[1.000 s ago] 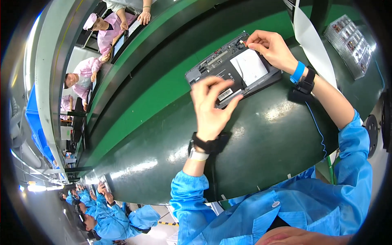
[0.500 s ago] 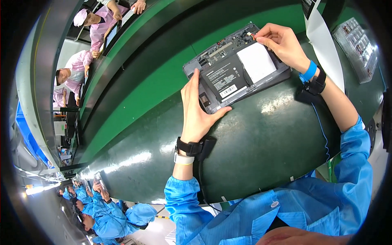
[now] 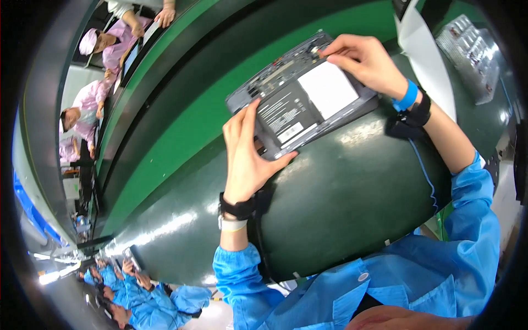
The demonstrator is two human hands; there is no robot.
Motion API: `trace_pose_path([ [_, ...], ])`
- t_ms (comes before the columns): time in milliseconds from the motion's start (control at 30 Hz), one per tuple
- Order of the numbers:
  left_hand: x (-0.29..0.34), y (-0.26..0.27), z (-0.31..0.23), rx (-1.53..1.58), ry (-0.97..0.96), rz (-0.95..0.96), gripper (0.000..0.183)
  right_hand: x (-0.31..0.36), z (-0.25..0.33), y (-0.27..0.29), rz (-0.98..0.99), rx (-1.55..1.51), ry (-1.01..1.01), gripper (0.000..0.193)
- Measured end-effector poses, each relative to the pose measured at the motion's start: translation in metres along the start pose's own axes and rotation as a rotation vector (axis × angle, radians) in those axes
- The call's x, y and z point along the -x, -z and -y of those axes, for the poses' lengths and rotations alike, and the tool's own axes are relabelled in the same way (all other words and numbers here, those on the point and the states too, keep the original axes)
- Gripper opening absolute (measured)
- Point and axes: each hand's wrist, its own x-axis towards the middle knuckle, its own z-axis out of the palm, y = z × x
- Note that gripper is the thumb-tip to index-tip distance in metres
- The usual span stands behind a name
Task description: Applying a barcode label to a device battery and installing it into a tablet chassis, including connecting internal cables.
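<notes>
An opened laptop base [image 3: 245,102] lies tilted on the green work surface, its inside facing up. In it are a black battery [image 3: 286,113] with a printed label and a white sheet [image 3: 328,91] on its right part, beside a circuit board strip [image 3: 283,69] along the far side. My left hand [image 3: 242,148] grips the base's left end, fingers on the side and thumb at the near edge. At the far right corner my right hand [image 3: 366,60] is closed in a pinch on a small battery cable [image 3: 319,52] with a pale connector; its tip is partly hidden by my fingers.
A clear compartment tray [image 3: 473,58] with small parts stands at the right, past a white curved sheet [image 3: 426,55]. A blue coiled cord [image 3: 423,170] runs from my right wristband. Across the line are people in pink [image 3: 91,102]; others in blue [image 3: 148,302] sit at left.
The whole view has shifted slightly, so the laptop base and both hands appear further left. My left hand still grips the base, and my right fingers stay at the cable's connector.
</notes>
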Motion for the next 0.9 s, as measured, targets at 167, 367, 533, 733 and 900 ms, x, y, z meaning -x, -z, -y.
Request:
trace_pose_path([
  [167,0.001,0.0,0.003,-0.037,0.001,0.031,0.114,0.009,0.016,0.027,0.265,0.456,0.195,0.061],
  [367,0.0,0.0,0.004,-0.036,0.021,0.037,0.112,0.019,0.017,0.035,0.428,0.638,0.266,0.115],
  [533,-0.003,0.0,0.004,-0.022,0.03,0.057,0.112,0.014,0.01,0.034,0.432,0.61,0.34,0.123],
  [733,-0.005,0.001,0.009,-0.041,0.008,0.081,0.112,0.018,0.006,0.034,0.442,0.603,0.346,0.123],
  [900,-0.005,0.002,0.013,-0.061,0.004,0.094,0.111,0.017,0.009,0.033,0.455,0.596,0.351,0.113],
])
